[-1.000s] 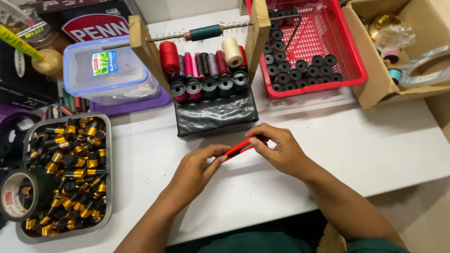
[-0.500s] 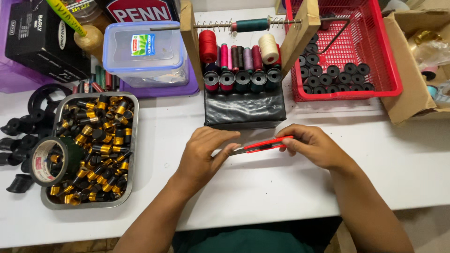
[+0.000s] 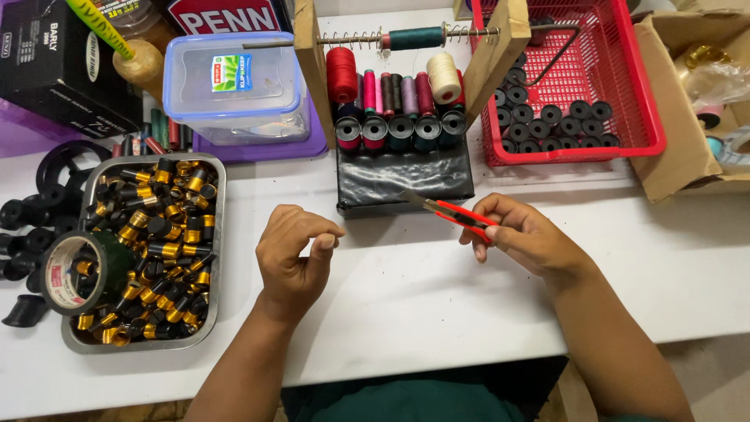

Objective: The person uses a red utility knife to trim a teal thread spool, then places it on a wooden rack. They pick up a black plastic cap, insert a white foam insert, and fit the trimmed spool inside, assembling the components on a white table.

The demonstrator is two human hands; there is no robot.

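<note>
My right hand (image 3: 531,242) grips a red utility knife (image 3: 461,216) by its handle. The metal blade end points up and left toward a black box (image 3: 402,178). My left hand (image 3: 293,258) hovers over the white table (image 3: 406,305) with its fingers curled toward the thumb, and I see nothing in it. It lies between the knife and a metal tray (image 3: 221,195), touching neither. The black box carries a row of thread spools (image 3: 398,129) in red, pink, green and black.
The metal tray holds several black and gold bobbins, and a tape roll (image 3: 78,273) rests on its left edge. Behind stand a wooden thread rack (image 3: 312,70), a clear plastic container (image 3: 234,86), a red basket (image 3: 648,101) of black bobbins and a cardboard box (image 3: 672,117). Black plastic pieces (image 3: 31,227) lie at the left.
Both hands held the red knife before. My left hand has let go and pulled back to the left, and my right hand keeps the knife.
</note>
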